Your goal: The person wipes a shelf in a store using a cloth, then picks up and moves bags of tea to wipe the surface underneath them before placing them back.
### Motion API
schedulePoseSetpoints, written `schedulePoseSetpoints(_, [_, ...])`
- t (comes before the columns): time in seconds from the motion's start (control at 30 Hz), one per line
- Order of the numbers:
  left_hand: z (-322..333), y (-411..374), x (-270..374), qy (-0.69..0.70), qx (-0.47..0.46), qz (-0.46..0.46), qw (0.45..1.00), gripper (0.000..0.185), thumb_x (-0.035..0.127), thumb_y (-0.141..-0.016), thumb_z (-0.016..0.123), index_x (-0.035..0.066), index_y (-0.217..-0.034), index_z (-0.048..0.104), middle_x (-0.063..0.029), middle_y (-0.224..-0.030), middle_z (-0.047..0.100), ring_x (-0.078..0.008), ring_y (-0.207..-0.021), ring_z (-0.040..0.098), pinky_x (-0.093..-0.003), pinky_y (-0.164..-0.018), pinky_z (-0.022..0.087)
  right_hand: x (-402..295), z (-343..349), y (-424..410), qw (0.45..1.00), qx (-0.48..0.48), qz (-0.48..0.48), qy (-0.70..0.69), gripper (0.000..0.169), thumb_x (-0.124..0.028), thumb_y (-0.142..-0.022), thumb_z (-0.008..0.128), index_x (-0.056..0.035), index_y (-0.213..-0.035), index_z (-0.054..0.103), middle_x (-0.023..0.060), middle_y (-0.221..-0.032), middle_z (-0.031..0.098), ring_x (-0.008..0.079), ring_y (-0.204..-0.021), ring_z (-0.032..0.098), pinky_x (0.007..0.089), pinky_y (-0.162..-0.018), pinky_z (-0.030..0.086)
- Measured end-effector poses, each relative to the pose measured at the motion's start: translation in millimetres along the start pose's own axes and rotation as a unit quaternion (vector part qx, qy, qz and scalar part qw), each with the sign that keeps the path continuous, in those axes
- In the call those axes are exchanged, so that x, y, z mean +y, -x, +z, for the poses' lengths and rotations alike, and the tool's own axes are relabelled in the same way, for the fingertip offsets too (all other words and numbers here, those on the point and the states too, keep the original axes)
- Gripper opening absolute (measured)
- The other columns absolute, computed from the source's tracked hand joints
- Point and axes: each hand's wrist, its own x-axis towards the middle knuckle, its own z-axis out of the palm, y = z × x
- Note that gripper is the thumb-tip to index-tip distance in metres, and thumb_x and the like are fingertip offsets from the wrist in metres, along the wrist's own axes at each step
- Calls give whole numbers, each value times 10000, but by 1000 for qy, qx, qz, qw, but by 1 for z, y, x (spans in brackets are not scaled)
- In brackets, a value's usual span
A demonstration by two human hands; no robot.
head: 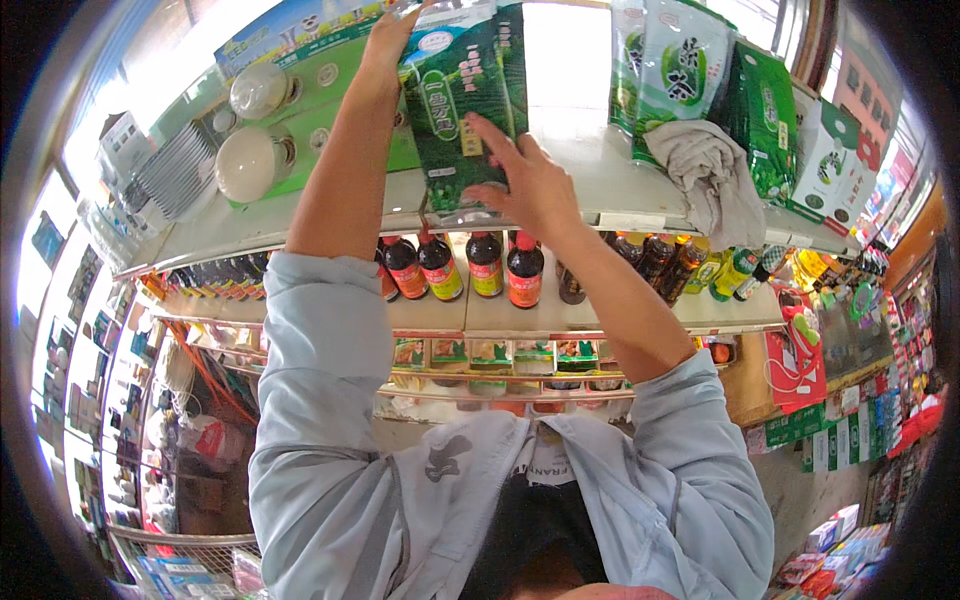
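A dark green printed packet [469,142], apparently a tea bag, stands upright on the white top shelf [577,184]. My left hand [391,41] grips its upper left edge. In front of its lower right part is my right hand [536,184], fingers spread and pointing left; whether the fingertips touch the packet I cannot tell. Part of another green packet [514,75] shows behind the right edge. A crumpled grey cloth [705,169] hangs over the shelf's front edge, to the right of my right hand.
White and green tea packets [682,75] stand right of the cloth. Light bulbs [255,161] sit against green boxes [330,139] at left, near stacked white dishes [180,169]. Sauce bottles [484,262] line the shelf below. A red bag [795,360] hangs at right.
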Motion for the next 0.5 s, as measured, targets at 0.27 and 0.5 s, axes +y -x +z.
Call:
schedulePoseSetpoints(0.27, [14,23,15,103,-49,-51,992,425,308,-705,686,-21,-952,581,-102,-867,609,-185,-741,593,-327,-609,470,13,9,2,1000,11,11,-17,763,-269,-672,695,-305,-1305,271,84,-863,506,251,-700,557,372,-602,455])
schedulePoseSetpoints(0.5, [8,31,30,243,-78,-95,962,320,263,-777,609,35,-992,548,-85,-902,605,-184,-772,598,-318,-658,496,5,7,-1,998,-1,33,-58,748,-247,-665,699,-314,-1291,296,69,-847,511,250,-715,554,377,-612,461])
